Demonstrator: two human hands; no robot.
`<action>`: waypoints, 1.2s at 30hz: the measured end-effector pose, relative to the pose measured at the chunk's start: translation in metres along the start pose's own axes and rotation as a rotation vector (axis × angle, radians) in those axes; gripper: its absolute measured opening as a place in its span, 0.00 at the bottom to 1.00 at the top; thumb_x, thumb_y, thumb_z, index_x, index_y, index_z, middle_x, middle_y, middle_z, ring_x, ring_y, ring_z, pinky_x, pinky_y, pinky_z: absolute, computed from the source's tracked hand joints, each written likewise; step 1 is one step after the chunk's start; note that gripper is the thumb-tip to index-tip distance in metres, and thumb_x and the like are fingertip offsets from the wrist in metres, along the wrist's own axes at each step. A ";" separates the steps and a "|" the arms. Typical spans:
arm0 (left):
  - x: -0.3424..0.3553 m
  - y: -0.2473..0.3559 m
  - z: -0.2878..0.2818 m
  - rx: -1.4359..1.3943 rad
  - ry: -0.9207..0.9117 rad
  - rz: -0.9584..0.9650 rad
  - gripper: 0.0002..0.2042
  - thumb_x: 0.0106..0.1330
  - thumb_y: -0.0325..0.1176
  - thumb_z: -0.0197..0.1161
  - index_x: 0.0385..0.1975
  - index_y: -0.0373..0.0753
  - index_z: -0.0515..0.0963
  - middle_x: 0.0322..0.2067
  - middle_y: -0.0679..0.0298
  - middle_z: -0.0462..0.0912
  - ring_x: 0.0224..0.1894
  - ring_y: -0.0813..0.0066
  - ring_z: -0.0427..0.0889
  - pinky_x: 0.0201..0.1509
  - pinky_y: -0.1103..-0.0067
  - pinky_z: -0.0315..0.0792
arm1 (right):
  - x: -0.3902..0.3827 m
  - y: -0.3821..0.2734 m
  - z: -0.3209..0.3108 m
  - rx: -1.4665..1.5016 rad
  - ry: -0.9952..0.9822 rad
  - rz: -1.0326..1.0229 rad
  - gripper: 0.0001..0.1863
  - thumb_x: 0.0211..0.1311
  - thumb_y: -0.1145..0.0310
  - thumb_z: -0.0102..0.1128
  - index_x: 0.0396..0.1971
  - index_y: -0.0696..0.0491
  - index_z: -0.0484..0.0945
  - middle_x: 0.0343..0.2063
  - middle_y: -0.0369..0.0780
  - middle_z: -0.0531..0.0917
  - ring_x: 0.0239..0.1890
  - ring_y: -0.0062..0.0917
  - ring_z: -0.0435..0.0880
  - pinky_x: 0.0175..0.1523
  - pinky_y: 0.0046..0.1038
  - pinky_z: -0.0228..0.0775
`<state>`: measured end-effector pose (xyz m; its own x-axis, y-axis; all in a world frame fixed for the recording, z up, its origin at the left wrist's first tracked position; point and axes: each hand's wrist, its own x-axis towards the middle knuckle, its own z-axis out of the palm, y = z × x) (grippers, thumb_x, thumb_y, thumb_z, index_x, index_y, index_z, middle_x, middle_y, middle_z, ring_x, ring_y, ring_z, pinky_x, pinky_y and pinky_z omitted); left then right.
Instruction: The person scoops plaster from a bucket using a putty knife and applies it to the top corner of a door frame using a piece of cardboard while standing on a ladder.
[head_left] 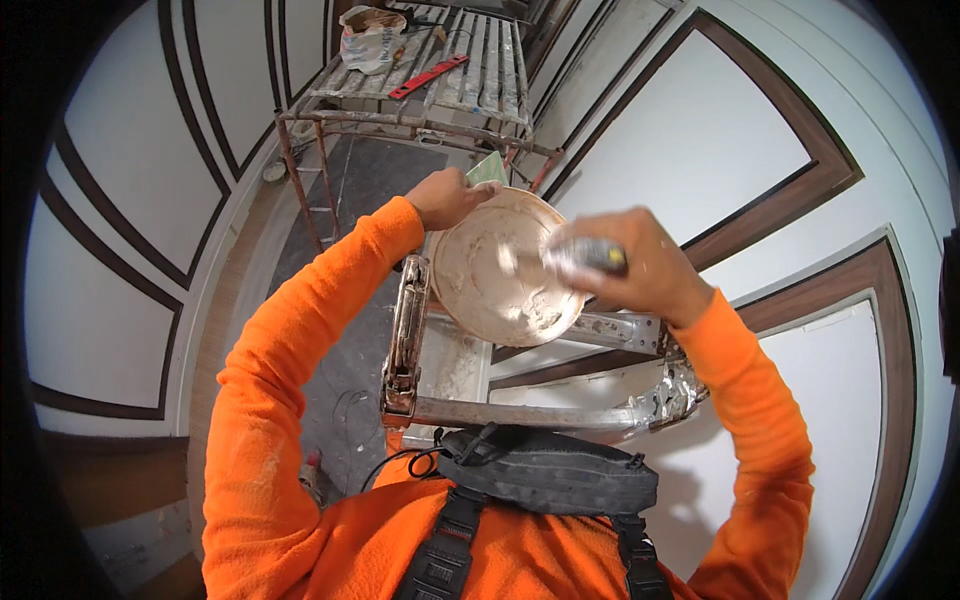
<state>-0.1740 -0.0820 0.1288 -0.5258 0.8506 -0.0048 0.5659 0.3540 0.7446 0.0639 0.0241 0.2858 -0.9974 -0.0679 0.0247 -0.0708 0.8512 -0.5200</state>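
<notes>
At the far left, white wall panels are crossed by dark strips. Farther off, a plastic bag and a red level are carried by a slatted platform; the level is laid at a slant across the slats and might be knocked off if the platform were jolted. Nearer, a worn metal frame is seen below the bucket, though whether the bucket is borne by it cannot be told. The left hand is curled at the bucket's far rim, beside a pale green sheet; whether rim, sheet or both are clasped cannot be made out. If only the sheet is pinched, the bucket could be tipped or turned by a hard scrape at its side. Pale paste is smeared inside and heaped toward the near right. Over the right part of the bucket, a dark-handled tool is grasped by the right hand; its working end is blurred. Paste could be flicked over the rim by too quick a stroke, and the brown-trimmed wall panel at the right could be spattered, being so near.
</notes>
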 end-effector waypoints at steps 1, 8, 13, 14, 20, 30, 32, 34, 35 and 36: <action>-0.002 0.004 -0.002 0.005 0.001 0.008 0.36 0.69 0.61 0.53 0.26 0.23 0.82 0.29 0.35 0.82 0.36 0.39 0.84 0.44 0.59 0.75 | 0.010 0.009 0.002 -0.043 0.123 -0.109 0.14 0.56 0.58 0.69 0.34 0.54 0.83 0.24 0.44 0.84 0.24 0.33 0.84 0.35 0.30 0.75; 0.009 0.011 0.000 0.032 -0.045 0.158 0.35 0.67 0.61 0.55 0.27 0.24 0.82 0.24 0.37 0.80 0.30 0.42 0.83 0.40 0.59 0.74 | 0.033 0.005 0.043 -0.016 0.062 -0.373 0.13 0.53 0.61 0.71 0.36 0.52 0.83 0.28 0.45 0.84 0.34 0.42 0.83 0.42 0.37 0.75; 0.013 0.021 0.003 0.102 -0.066 0.176 0.35 0.68 0.61 0.55 0.26 0.25 0.81 0.17 0.46 0.75 0.21 0.59 0.75 0.31 0.62 0.70 | 0.000 -0.016 0.038 -0.019 -0.226 -0.392 0.12 0.49 0.73 0.69 0.36 0.54 0.81 0.30 0.47 0.83 0.37 0.46 0.81 0.46 0.40 0.74; 0.015 0.020 0.004 0.121 -0.053 0.203 0.35 0.68 0.61 0.55 0.25 0.25 0.80 0.13 0.51 0.72 0.18 0.67 0.71 0.28 0.63 0.68 | -0.005 -0.014 0.034 -0.005 -0.256 -0.400 0.14 0.48 0.73 0.69 0.37 0.54 0.81 0.31 0.47 0.83 0.38 0.46 0.81 0.46 0.40 0.74; 0.016 0.038 -0.006 0.151 -0.151 0.168 0.34 0.68 0.61 0.56 0.24 0.26 0.81 0.14 0.54 0.75 0.21 0.73 0.74 0.28 0.66 0.70 | -0.017 -0.006 0.002 0.062 -0.329 -0.200 0.10 0.52 0.69 0.66 0.36 0.53 0.83 0.28 0.46 0.84 0.32 0.44 0.83 0.43 0.39 0.75; 0.008 0.027 -0.007 0.092 -0.063 0.692 0.20 0.68 0.51 0.57 0.38 0.39 0.84 0.23 0.49 0.82 0.26 0.57 0.80 0.36 0.63 0.74 | 0.059 -0.030 0.024 -0.162 0.094 -0.285 0.09 0.53 0.65 0.64 0.28 0.57 0.81 0.23 0.47 0.82 0.26 0.41 0.82 0.35 0.39 0.73; 0.012 0.029 -0.004 0.204 -0.071 0.529 0.22 0.69 0.50 0.58 0.35 0.34 0.84 0.22 0.52 0.82 0.24 0.65 0.79 0.35 0.64 0.73 | 0.060 -0.042 0.027 -0.216 -0.027 -0.242 0.08 0.53 0.66 0.63 0.28 0.56 0.82 0.23 0.46 0.83 0.28 0.42 0.84 0.36 0.39 0.75; 0.016 0.032 -0.002 0.308 -0.080 0.368 0.24 0.70 0.50 0.59 0.31 0.30 0.83 0.21 0.54 0.83 0.22 0.72 0.78 0.33 0.65 0.72 | 0.049 -0.060 0.028 -0.287 -0.188 -0.208 0.08 0.52 0.66 0.64 0.27 0.56 0.83 0.23 0.45 0.83 0.30 0.43 0.84 0.37 0.39 0.77; 0.018 0.038 -0.003 0.350 -0.118 0.347 0.21 0.71 0.51 0.54 0.37 0.37 0.83 0.21 0.51 0.81 0.24 0.64 0.79 0.35 0.63 0.73 | 0.035 -0.064 0.034 -0.285 -0.161 -0.302 0.05 0.50 0.71 0.64 0.26 0.57 0.83 0.23 0.43 0.84 0.31 0.41 0.85 0.37 0.39 0.78; 0.023 0.043 -0.006 0.392 -0.157 0.325 0.20 0.73 0.51 0.50 0.42 0.44 0.83 0.22 0.48 0.80 0.26 0.56 0.81 0.36 0.62 0.74 | 0.026 -0.064 0.043 -0.264 -0.146 -0.353 0.04 0.48 0.72 0.64 0.25 0.57 0.83 0.22 0.43 0.84 0.30 0.41 0.85 0.37 0.40 0.78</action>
<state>-0.1657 -0.0497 0.1653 -0.1990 0.9780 0.0625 0.8946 0.1553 0.4191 0.0432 -0.0542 0.2832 -0.9003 -0.4341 0.0309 -0.4261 0.8648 -0.2657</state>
